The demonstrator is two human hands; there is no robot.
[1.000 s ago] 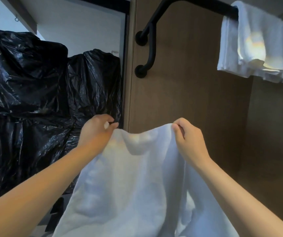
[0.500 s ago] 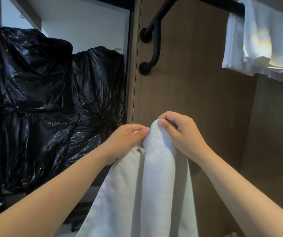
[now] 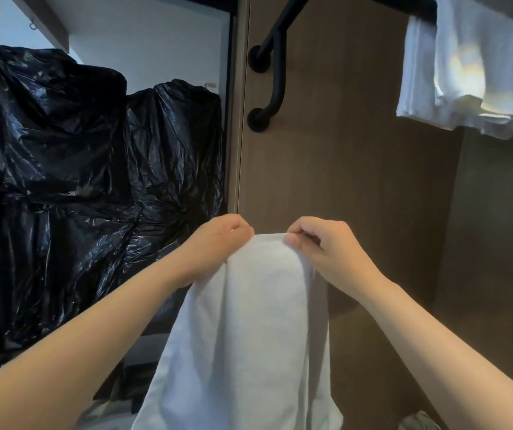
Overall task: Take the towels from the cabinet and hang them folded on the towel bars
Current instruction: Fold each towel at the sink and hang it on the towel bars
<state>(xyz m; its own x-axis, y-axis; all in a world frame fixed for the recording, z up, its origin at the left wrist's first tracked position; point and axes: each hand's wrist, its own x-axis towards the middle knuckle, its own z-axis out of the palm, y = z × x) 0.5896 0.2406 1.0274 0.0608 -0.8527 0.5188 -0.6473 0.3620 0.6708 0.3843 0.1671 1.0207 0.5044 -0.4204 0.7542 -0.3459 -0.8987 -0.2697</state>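
White terry towel (image 3: 261, 321) hangs in front of the person, folded lengthwise into a narrow band, its top edge held level between both hands. The left hand (image 3: 221, 243) grips the top left corner with its fingers curled round the cloth; where its thumb lies cannot be made out. The right hand (image 3: 326, 246) pinches the top right corner between thumb and bent forefinger, with the other fingers curled in. The two hands are near each other, with only the folded band's top edge between them. Below them the towel drops straight, widens, and runs out of the bottom of the view, so its lower end is hidden.

Behind the hands stands a brown wood-grain panel (image 3: 342, 166). High on it a black towel bar (image 3: 277, 79) is fixed by two round mounts, one above the other; its arm climbs and runs rightward along the top of the view. A second white towel (image 3: 466, 72) hangs folded over that bar at the upper right, well apart from the held one, its layered lower edges uneven and a patch of coloured light on its face.

Left of the panel, bulging black plastic bags (image 3: 72, 156), glossy and creased, fill an opening in front of a pale wall (image 3: 156, 48).
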